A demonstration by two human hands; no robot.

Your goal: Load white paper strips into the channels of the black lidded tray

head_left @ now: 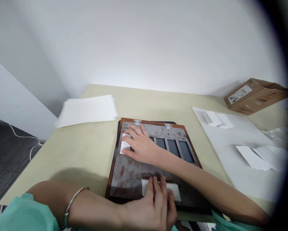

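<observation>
A hinged metal plate (134, 173) with a brown wooden rim and a row of dark rectangular windows (174, 148) lies flat in front of me. My right hand (140, 144) reaches across it, fingers stretched out flat on a small white slip (123, 147) at the plate's left edge. My left hand (153, 208) rests at the plate's near edge, fingers flat on a white label (175, 190). Neither hand grips anything.
A stack of white sheets (88, 109) lies at the back left of the beige table (86, 150). A large white sheet (240, 144) with folded white pieces (214, 119) covers the right side. A cardboard box (254, 95) stands at the back right, by the white wall.
</observation>
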